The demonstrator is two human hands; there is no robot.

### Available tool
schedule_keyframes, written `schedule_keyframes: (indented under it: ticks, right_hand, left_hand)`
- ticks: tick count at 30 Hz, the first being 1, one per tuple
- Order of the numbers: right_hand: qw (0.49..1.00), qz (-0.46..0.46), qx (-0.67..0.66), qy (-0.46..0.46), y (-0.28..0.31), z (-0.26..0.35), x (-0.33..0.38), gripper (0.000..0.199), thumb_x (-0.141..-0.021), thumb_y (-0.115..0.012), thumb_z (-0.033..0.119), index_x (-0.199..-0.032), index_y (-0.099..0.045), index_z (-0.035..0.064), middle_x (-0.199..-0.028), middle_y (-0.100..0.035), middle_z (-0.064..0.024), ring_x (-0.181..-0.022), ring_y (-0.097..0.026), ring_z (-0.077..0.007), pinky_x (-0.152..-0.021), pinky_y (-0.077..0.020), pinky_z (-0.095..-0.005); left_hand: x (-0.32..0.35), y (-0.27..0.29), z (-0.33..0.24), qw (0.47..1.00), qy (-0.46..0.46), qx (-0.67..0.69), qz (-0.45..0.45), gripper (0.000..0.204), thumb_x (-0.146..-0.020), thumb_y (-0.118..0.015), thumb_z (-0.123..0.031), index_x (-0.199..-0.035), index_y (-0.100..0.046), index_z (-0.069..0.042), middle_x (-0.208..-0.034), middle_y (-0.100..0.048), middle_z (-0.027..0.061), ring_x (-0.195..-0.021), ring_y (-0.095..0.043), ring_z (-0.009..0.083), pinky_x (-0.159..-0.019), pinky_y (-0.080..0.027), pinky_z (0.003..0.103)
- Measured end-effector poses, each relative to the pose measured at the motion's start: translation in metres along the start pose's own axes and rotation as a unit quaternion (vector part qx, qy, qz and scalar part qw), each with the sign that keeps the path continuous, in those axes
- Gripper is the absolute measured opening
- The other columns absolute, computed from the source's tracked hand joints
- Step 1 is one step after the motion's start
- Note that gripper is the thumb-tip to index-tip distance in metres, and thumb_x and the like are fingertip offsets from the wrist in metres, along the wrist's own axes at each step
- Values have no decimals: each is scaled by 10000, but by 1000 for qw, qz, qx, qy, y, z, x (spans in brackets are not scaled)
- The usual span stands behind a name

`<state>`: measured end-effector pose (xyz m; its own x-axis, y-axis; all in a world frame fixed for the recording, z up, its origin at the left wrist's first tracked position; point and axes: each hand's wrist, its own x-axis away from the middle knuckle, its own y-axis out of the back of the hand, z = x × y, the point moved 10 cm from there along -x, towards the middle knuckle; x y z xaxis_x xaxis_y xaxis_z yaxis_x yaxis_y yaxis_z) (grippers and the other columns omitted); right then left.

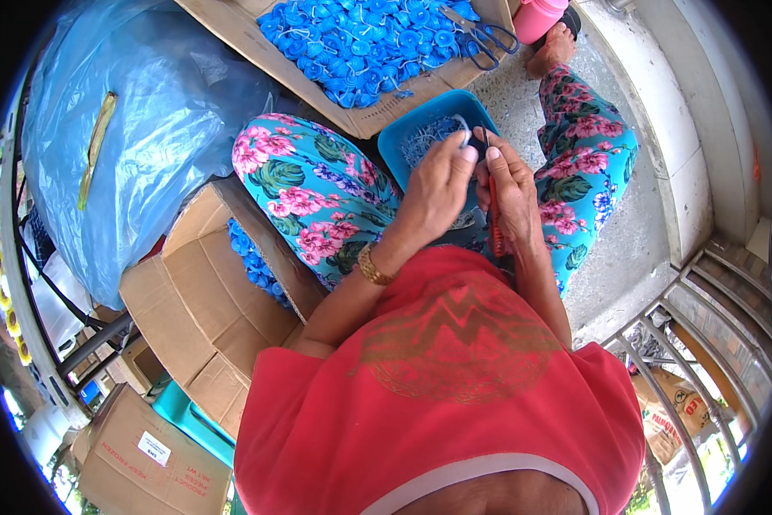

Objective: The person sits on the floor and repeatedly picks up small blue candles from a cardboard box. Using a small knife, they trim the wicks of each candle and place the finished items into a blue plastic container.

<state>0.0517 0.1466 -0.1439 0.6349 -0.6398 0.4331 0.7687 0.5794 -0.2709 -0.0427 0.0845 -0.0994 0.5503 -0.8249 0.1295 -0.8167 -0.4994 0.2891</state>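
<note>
I sit cross-legged in flowered trousers with a blue plastic tray (pixel 403 129) on my lap, holding small white and blue bits. My left hand (pixel 437 184) pinches a small piece over the tray, next to a blue cap (pixel 476 142). My right hand (pixel 510 193) is closed around a thin red tool (pixel 493 215) that runs down through the fist. Both hands touch at the fingertips above the tray. A gold bracelet (pixel 373 266) sits on my left wrist.
A flat cardboard lid (pixel 334 112) heaped with blue caps (pixel 360 43) lies ahead, with scissors (pixel 489 39) on it and a pink bottle (pixel 536 17) beyond. An open carton (pixel 197 300) with more blue caps stands at my left, beside a blue plastic sack (pixel 145 129). Metal railing (pixel 704 343) at right.
</note>
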Motion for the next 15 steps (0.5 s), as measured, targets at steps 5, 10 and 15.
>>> schedule_keyframes:
  ticks: [5, 10, 15]
  right_hand:
    - [999, -29, 31, 24, 6, 14, 9, 342, -973, -419, 257, -1183, -531, 10, -596, -427, 30, -472, -379, -41, -405, -285, -202]
    - [994, -15, 94, 61, -3, 34, 26, 317, -969, -430, 241, -1137, -556, 3, -600, -417, 45, -521, -370, -30, -449, -295, -200]
    - [989, 11, 112, 97, -17, 52, 31, 291, -960, -450, 202, -1141, -547, -4, -625, -439, 34, -548, -373, -37, -480, -312, -204]
  left_hand:
    - [7, -11, 56, 890, 182, 412, 74, 466, -877, -457, -134, -1312, -402, 24, -1085, -564, 150, -929, -582, 245, -905, -432, 359]
    - [2, 2, 20, 912, 128, 377, 96, 461, -868, -440, -29, -1323, -385, 21, -1161, -538, 157, -1061, -563, 266, -970, -419, 395]
    - [-3, 11, -10, 938, 53, 325, 103, 447, -908, -500, -79, -1329, -380, 12, -1190, -523, 129, -1070, -556, 227, -966, -424, 364]
